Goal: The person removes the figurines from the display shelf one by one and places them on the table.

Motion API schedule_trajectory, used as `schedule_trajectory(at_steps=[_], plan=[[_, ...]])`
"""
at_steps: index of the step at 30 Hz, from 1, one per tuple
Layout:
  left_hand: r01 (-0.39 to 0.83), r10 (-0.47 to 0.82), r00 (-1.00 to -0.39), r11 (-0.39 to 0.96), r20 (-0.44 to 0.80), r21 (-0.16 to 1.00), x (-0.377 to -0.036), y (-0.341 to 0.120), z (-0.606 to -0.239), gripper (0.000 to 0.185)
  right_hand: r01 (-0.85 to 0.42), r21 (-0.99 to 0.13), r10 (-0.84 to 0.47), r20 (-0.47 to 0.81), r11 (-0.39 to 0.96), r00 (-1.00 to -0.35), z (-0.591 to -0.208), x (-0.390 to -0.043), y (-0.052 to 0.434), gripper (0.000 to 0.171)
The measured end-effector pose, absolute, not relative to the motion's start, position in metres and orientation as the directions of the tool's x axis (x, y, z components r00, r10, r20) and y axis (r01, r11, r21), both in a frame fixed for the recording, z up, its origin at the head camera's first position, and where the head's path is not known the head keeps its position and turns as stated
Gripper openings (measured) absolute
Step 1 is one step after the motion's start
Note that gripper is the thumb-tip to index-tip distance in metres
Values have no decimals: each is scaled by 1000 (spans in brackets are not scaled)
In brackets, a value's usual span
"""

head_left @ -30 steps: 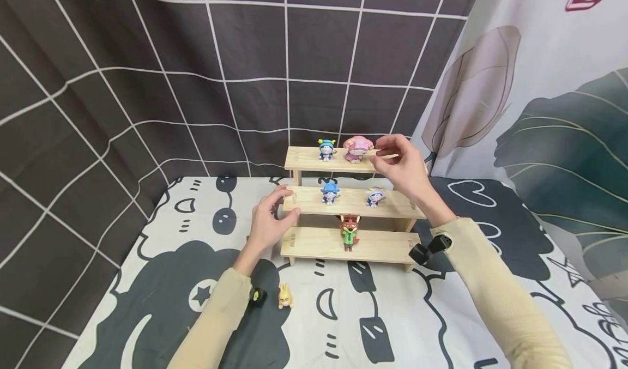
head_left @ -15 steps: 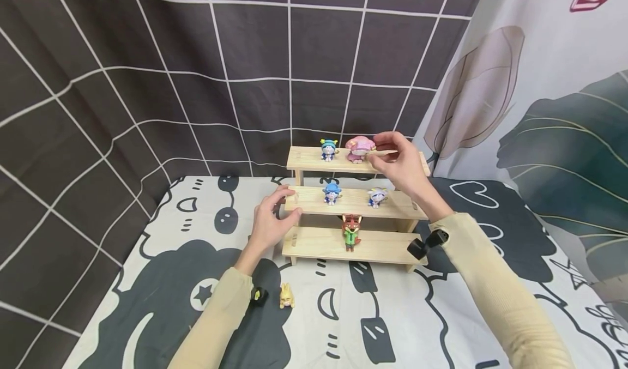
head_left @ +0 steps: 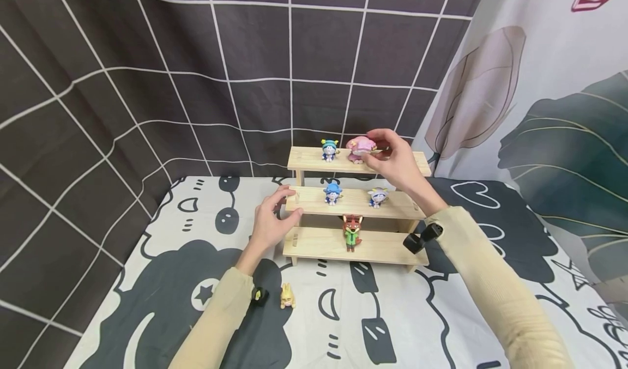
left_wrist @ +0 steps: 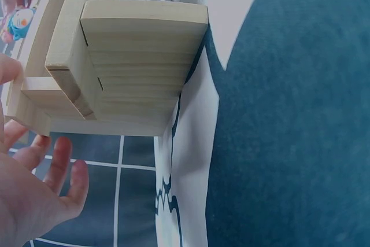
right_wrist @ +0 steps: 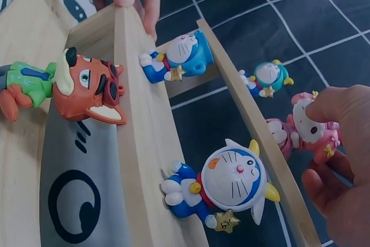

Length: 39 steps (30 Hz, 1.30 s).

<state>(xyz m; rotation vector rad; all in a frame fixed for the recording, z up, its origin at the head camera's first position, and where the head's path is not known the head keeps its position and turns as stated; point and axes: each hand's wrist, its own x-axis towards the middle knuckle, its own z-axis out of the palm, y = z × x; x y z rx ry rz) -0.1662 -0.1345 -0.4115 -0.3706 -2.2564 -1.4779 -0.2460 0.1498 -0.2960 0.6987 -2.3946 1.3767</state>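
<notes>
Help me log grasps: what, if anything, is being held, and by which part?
The right-hand grip pinches the pink, white-faced figurine by its head; the left-hand grip holds the pale wooden tiered shelf by the left end of its middle tier.

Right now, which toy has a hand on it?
The pink toy on the top shelf, pinched by the right hand. It's the only pink one, and no hand touches the others.

A dark white-gridded curtain (head_left: 255,42) lines rear and left; a pale leaf-print curtain (head_left: 549,118) hangs at right. Black-and-white printed cloth (head_left: 417,314) lies below, bordering a blue-green surface (left_wrist: 289,120).
</notes>
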Motion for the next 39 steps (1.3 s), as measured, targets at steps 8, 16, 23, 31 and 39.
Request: schedule_trajectory(at_steps=[8, 16, 23, 31, 39], plan=[[441, -4, -876, 401, 483, 803, -167, -134, -413, 41, -530, -723, -287, 446, 442, -848, -292, -245, 150, 47], [434, -9, -878, 404, 478, 805, -167, -134, -413, 41, -544, -712, -321, 441, 443, -838, -294, -250, 151, 47], [438, -5, -877, 406, 481, 802, -166, -134, -411, 42, -530, -711, -339, 410, 462, -847, -293, -251, 151, 47], [442, -7, -873, 410, 487, 798, -166, -135, -411, 41, -529, -713, -344, 406, 460, -847, -292, -250, 150, 47], [438, -6, -876, 409, 482, 801, -166, -135, -412, 42, -539, -700, -347, 415, 468, -841, -293, -251, 150, 46]])
